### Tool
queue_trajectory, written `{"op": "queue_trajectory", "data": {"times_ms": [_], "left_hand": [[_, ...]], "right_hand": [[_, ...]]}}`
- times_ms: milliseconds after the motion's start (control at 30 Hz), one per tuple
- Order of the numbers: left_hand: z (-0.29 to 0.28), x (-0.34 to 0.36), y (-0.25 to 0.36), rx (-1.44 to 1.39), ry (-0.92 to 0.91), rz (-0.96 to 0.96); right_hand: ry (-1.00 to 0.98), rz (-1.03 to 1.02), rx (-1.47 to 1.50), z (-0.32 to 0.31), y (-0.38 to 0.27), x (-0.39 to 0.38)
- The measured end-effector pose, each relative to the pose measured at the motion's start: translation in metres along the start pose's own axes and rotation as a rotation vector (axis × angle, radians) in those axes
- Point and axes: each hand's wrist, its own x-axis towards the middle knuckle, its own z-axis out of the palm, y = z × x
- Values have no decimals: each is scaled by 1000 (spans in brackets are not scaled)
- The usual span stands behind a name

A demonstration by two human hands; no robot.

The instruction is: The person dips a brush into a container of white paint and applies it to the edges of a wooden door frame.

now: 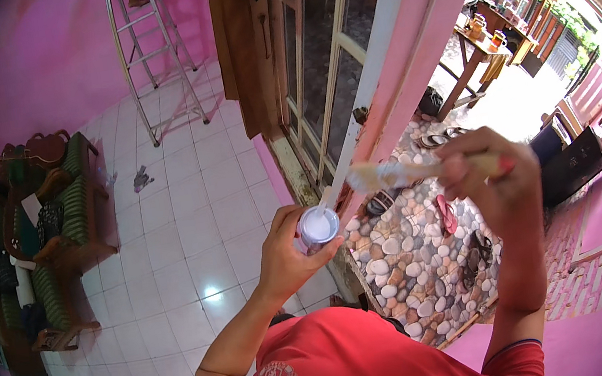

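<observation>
My left hand is wrapped round a small paint can with white paint inside. A pale stirring stick seems to stand up out of it, though where it meets the frame behind is hard to make out. In my right hand is a paintbrush with a pale wooden handle, reddish at its end; its whitened bristles point left, close to the door frame. That frame is partly white and partly pink. My right hand is blurred, but its fingers close on the handle.
At the left, a glazed door or window adjoins the frame. A ladder stands on the white tiles with someone's foot on it. Wooden seats bear a guitar. Sandals lie on the pebble-patterned floor; a table stands outside.
</observation>
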Motion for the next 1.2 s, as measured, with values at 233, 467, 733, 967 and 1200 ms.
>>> {"op": "queue_trajectory", "data": {"times_ms": [233, 467, 733, 967, 1200], "left_hand": [[5, 8, 5, -38, -57, -1], [9, 9, -3, -87, -72, 33], [5, 12, -4, -30, -55, 65], [2, 15, -4, 0, -65, 77], [-2, 20, -4, 24, -74, 104]], "right_hand": [[-226, -224, -168, 34, 24, -7], [-369, -181, -202, 43, 22, -1], [-397, -226, -190, 52, 29, 2], [-325, -162, -150, 54, 31, 6], [-112, 215, 97, 48, 41, 5]]}}
